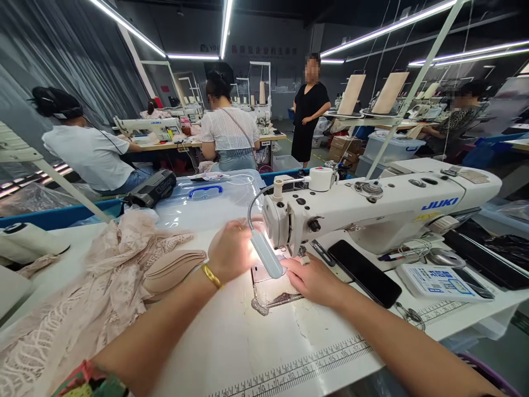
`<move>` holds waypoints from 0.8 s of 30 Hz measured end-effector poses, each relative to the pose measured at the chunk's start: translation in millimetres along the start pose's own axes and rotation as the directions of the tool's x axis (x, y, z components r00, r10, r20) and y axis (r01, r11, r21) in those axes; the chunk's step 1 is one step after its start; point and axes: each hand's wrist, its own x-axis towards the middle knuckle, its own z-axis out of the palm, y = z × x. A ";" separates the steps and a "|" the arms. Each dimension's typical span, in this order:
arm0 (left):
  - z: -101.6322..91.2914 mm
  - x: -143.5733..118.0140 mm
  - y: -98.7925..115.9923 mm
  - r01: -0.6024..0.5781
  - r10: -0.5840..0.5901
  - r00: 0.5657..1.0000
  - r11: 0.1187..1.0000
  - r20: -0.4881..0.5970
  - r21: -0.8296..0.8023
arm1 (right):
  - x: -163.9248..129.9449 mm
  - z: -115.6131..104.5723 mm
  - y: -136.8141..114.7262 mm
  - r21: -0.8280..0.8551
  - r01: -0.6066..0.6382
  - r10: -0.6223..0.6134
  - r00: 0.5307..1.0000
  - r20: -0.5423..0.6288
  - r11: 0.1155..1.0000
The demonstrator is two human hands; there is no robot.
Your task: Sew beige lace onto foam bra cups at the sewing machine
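Two bare hands work at the needle: the left hand and the right hand. One white sewing machine stands on the table, with one small lamp on its neck. One black phone lies beside it. One gold bangle circles the left wrist. One stack of foam cups rests by one heap of lace. Five other people are in the room

A garment factory floor: rows of Juki sewing machines, seated workers, thread cones, lace fabric under strip lights.
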 end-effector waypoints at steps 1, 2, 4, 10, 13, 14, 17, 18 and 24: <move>-3.2 11.6 -9.2 0.094 -0.093 0.994 0.995 -0.049 0.016 | -0.3 0.4 0.3 0.007 -0.002 0.002 1.000 0.000 1.000; -4.6 23.4 -18.0 0.199 -0.194 0.975 0.979 -0.104 0.033 | -0.6 0.7 0.5 0.012 -0.003 0.003 1.000 0.000 1.000; -1.5 44.2 -31.8 0.361 -0.350 0.924 0.931 -0.154 0.049 | -0.8 0.9 0.3 0.018 -0.001 0.001 1.000 0.001 1.000; 5.1 64.5 -40.2 0.455 -0.453 0.887 0.891 -0.089 -0.007 | -3.4 4.5 1.7 -0.005 0.009 -0.009 1.000 -0.001 1.000; -29.8 49.7 -43.0 0.499 -0.499 0.845 0.865 -0.193 -0.050 | -5.8 8.3 5.3 -0.046 0.016 -0.016 1.000 0.004 0.999; -45.0 40.4 -43.8 0.516 -0.514 0.824 0.855 -0.239 -0.061 | -6.4 9.3 6.5 -0.059 0.019 -0.019 1.000 0.008 0.998; -78.9 -0.3 -37.6 0.598 -0.591 0.726 0.795 -0.351 -0.100 | -6.9 10.5 8.5 -0.068 0.014 -0.012 1.000 0.028 0.998; -81.8 -17.2 -31.1 0.612 -0.605 0.712 0.783 -0.356 -0.108 | -6.8 10.3 8.7 -0.061 0.007 -0.005 0.999 0.034 0.998; -21.9 -104.5 29.8 0.038 -0.013 0.973 0.994 -0.231 0.104 | -6.9 8.4 7.3 -0.013 -0.039 0.039 0.999 0.009 0.999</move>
